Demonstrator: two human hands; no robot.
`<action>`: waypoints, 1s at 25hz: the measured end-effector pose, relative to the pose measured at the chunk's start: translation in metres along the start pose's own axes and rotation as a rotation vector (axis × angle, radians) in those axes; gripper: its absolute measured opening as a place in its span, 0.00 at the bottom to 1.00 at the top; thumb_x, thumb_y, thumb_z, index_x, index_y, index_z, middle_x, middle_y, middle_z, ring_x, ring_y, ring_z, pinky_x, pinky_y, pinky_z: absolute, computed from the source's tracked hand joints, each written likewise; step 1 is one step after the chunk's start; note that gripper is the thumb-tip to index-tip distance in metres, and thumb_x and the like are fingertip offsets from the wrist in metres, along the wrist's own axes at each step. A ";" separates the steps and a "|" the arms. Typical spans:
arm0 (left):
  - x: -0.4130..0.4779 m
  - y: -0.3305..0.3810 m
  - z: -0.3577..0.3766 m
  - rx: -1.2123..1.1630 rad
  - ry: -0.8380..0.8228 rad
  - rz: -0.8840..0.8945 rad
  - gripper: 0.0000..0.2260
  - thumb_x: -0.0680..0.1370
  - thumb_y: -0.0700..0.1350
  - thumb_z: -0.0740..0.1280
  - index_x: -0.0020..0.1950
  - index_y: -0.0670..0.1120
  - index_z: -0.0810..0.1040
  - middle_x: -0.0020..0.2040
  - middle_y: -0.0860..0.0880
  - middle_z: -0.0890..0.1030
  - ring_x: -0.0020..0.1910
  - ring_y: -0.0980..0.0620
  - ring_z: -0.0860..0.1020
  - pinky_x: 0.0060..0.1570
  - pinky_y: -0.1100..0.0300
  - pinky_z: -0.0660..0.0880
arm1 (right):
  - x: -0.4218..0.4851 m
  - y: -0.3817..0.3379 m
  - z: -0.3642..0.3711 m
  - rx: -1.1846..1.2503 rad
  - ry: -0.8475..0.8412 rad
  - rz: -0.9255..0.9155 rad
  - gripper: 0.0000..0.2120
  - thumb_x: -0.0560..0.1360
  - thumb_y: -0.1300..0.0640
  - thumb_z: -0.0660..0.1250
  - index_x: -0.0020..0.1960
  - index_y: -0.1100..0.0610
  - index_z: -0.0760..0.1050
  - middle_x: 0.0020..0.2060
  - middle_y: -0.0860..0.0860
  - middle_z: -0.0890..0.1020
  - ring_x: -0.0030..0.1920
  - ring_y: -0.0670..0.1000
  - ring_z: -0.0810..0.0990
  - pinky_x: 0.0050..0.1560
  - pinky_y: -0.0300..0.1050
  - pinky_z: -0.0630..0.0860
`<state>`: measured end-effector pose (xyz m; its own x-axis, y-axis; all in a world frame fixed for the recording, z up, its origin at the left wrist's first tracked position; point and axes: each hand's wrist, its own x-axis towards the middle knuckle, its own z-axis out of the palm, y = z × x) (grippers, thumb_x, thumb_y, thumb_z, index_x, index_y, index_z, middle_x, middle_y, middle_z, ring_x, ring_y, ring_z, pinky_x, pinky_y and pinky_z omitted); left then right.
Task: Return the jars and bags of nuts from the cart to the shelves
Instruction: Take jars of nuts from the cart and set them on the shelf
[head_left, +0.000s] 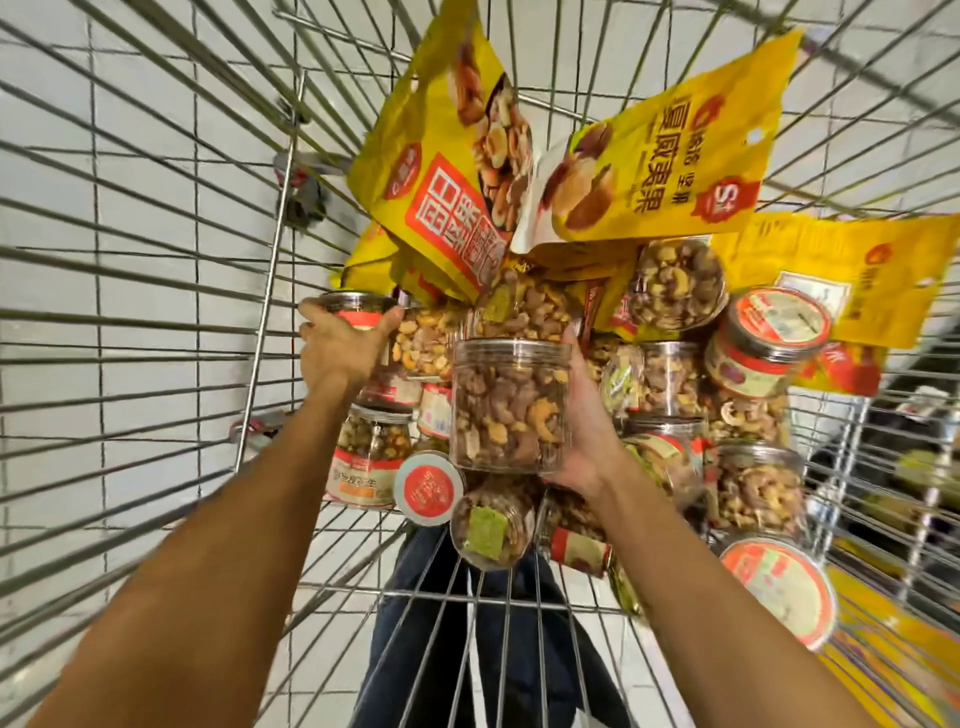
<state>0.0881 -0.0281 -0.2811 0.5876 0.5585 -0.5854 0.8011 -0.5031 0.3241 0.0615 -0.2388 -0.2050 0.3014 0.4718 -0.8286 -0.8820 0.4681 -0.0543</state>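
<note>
I look down into a wire shopping cart (171, 291) piled with clear jars of mixed nuts and yellow bags of nuts (649, 171). My right hand (587, 431) grips a clear jar of cashews and mixed nuts (506, 405) from its right side, lifted above the pile. My left hand (343, 348) wraps over the top of another jar with a red-labelled lid (353, 309) at the left of the pile. A second yellow bag (447, 171) stands tilted at the back.
Several more jars lie on their sides or upright in the cart, some with red and white lids (428, 486) (779, 597). The cart's wire walls rise on all sides. White floor tiles (140, 156) show through the wires on the left.
</note>
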 end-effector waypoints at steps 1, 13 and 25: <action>0.002 0.000 -0.003 -0.016 0.003 0.003 0.41 0.68 0.63 0.71 0.68 0.38 0.58 0.64 0.35 0.71 0.62 0.36 0.72 0.59 0.46 0.70 | -0.001 0.000 0.002 -0.001 0.009 -0.004 0.38 0.71 0.28 0.50 0.60 0.56 0.76 0.57 0.59 0.81 0.56 0.57 0.81 0.56 0.57 0.74; -0.133 0.105 -0.168 -0.872 -0.849 0.122 0.19 0.67 0.62 0.64 0.42 0.47 0.81 0.30 0.51 0.82 0.27 0.57 0.79 0.30 0.64 0.78 | -0.159 -0.035 0.096 -0.028 0.104 -0.366 0.34 0.76 0.32 0.49 0.44 0.57 0.84 0.40 0.57 0.85 0.41 0.56 0.83 0.42 0.50 0.81; -0.415 0.159 -0.168 -0.779 -2.012 0.310 0.44 0.70 0.71 0.55 0.62 0.31 0.74 0.60 0.29 0.75 0.62 0.34 0.74 0.66 0.42 0.63 | -0.410 0.119 0.009 0.666 0.134 -1.346 0.37 0.81 0.44 0.43 0.29 0.56 0.82 0.27 0.48 0.83 0.30 0.49 0.83 0.37 0.49 0.82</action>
<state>-0.0094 -0.2292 0.1381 0.2139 -0.9736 -0.0801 0.9078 0.1678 0.3843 -0.1638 -0.3693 0.1335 0.6613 -0.6262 -0.4130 0.3502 0.7446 -0.5683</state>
